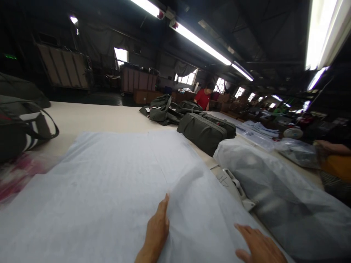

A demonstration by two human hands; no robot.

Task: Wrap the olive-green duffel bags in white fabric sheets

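A large white sheet (pixel 109 182) lies spread over the table, lightly creased near its right side. My left hand (pixel 158 226) rests on or just over the sheet, its index finger stretched out away from me and nothing visible in it. At the lower right, my right hand (pixel 259 244) is spread near the sheet's right edge, holding nothing. A translucent white bag (pixel 285 197) with something dark inside lies to the right. Between it and the sheet sits a pale plastic device (pixel 233 186) with handwriting on it.
Dark green bags (pixel 203 132) stand on the table (pixel 109 116) beyond the sheet. Another dark bag (pixel 13 135) and blurred pink plastic (pixel 22 171) are at the left. A person in red (pixel 202 98) is farther back; someone's arm (pixel 334 147) shows at the right.
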